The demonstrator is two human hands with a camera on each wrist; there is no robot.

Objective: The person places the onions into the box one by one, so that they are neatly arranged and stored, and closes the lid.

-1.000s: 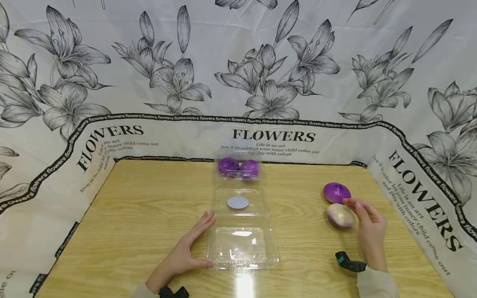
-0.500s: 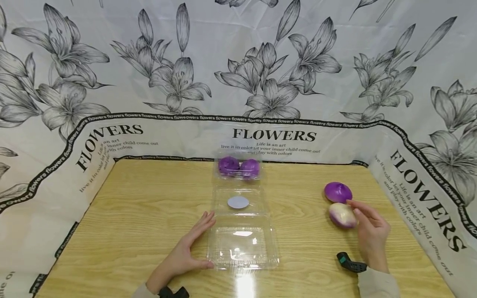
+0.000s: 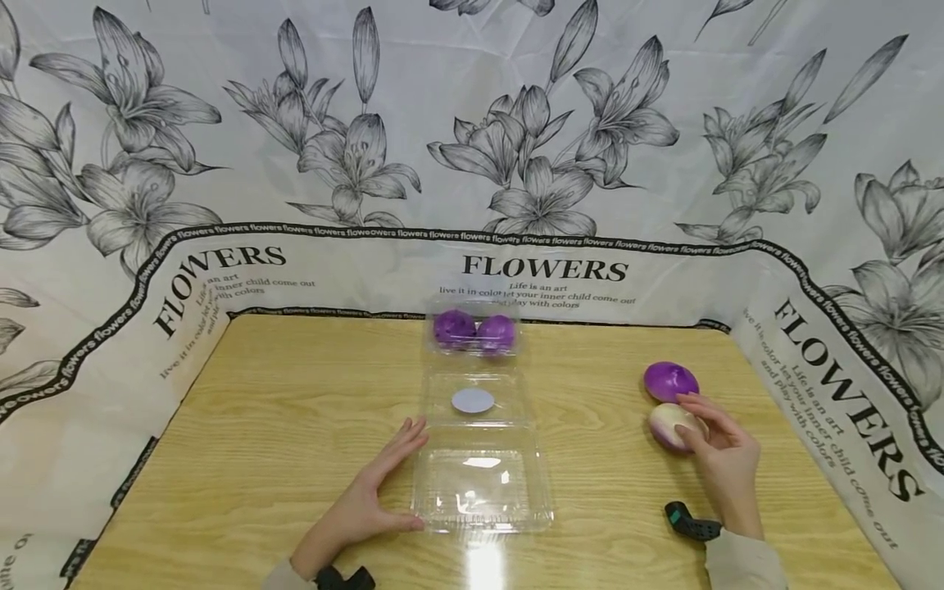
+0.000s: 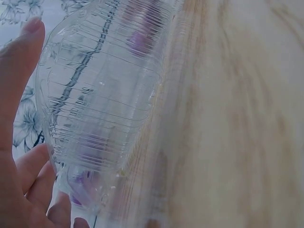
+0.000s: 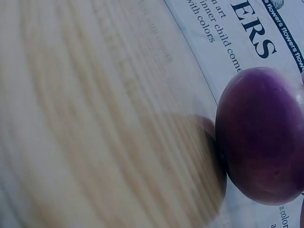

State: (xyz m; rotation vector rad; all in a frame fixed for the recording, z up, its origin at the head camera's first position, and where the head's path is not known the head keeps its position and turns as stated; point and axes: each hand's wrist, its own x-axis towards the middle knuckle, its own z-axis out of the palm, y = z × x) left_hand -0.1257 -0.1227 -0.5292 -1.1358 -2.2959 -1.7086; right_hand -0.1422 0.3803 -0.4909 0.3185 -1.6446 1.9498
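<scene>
My left hand (image 3: 369,496) lies beside the left edge of a clear plastic clamshell box (image 3: 479,483), its fingers and thumb spread along the edge. In the left wrist view the ridged wall of the box stands close to those fingers (image 4: 33,166). At the right, my right hand (image 3: 730,459) has its thumb and fingertips round a purple and cream onion-like ball (image 3: 667,422). The right wrist view shows its smooth purple side (image 5: 261,137) close up; most of the hand is out of that view. Just behind sits a second purple onion-like piece (image 3: 669,382) with a raised tip.
At the back of the table (image 3: 310,393), two purple round pieces (image 3: 454,328) sit in the far clear plastic section. A white oval label (image 3: 473,401) is on the middle section. A flower-printed cloth (image 3: 546,279) rises behind and at both sides.
My right thumb has come over onto the cream face of the near onion-like ball, which has tilted and shifted slightly. My left hand and the clamshell box stay where they were.
</scene>
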